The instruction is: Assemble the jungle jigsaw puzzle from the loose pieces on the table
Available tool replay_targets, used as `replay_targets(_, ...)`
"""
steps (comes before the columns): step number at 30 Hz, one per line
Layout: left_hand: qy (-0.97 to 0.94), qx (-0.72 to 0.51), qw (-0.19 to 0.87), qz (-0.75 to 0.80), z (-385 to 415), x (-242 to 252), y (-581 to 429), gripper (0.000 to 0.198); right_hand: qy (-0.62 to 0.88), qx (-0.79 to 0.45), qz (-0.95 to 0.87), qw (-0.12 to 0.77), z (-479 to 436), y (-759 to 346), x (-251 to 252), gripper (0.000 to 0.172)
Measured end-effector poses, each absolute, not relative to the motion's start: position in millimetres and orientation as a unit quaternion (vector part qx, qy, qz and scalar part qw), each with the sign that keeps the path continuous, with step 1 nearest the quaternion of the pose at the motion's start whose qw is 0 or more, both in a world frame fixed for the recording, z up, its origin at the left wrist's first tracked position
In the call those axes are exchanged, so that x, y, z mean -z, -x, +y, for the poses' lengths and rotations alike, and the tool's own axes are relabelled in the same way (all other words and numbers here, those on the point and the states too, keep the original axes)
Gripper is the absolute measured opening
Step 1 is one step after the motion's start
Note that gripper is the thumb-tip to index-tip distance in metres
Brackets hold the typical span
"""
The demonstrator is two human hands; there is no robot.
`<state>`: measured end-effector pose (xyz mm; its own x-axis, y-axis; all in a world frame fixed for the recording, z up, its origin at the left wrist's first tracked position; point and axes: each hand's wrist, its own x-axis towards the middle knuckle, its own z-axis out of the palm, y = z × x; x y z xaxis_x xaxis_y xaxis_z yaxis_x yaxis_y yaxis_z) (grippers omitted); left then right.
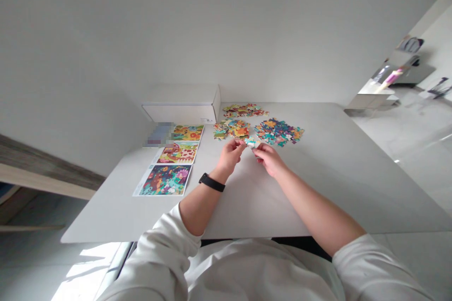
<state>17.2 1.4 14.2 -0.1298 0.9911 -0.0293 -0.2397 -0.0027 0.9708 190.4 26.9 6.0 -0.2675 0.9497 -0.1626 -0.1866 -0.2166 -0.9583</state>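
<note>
My left hand (231,154) and my right hand (269,157) meet over the white table (335,174), fingers pinched on small jigsaw pieces (252,142) held between them. A black band is on my left wrist. Just beyond the hands lie three heaps of loose puzzle pieces: a mostly orange heap (232,129), a blue-green heap (278,132) and a farther heap (245,110).
A sheet with three colourful reference pictures (173,160) lies at the left of the table. A white cardboard box (181,103) stands at the back against the wall. A shelf with objects (395,75) is at the far right.
</note>
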Motion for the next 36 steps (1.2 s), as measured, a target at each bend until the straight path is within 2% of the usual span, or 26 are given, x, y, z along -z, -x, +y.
replay_targets(10, -0.414, -0.568, 0.504, 0.502, 5, -11, -14, 0.042, 0.435, -0.602, -0.477, 0.471, 39, -205, -1, 0.052)
replay_targets(18, -0.435, -0.596, 0.503, 0.451, 3, -14, -16, 0.048, 0.426, -0.585, -0.501, 0.474, 39, -207, 3, 0.050)
replay_targets(25, -0.401, -0.595, 0.531, 0.451, -3, -21, -17, 0.045, 0.432, -0.579, -0.500, 0.478, 31, -201, -1, 0.052)
replay_targets(30, -0.430, -0.567, 0.518, 0.476, -3, -23, -16, 0.046, 0.434, -0.570, -0.518, 0.468, 30, -204, -6, 0.052)
replay_targets(36, -0.473, -0.549, 0.485, 0.490, 0, -19, -13, 0.045, 0.399, -0.549, -0.609, 0.412, 39, -217, -11, 0.049)
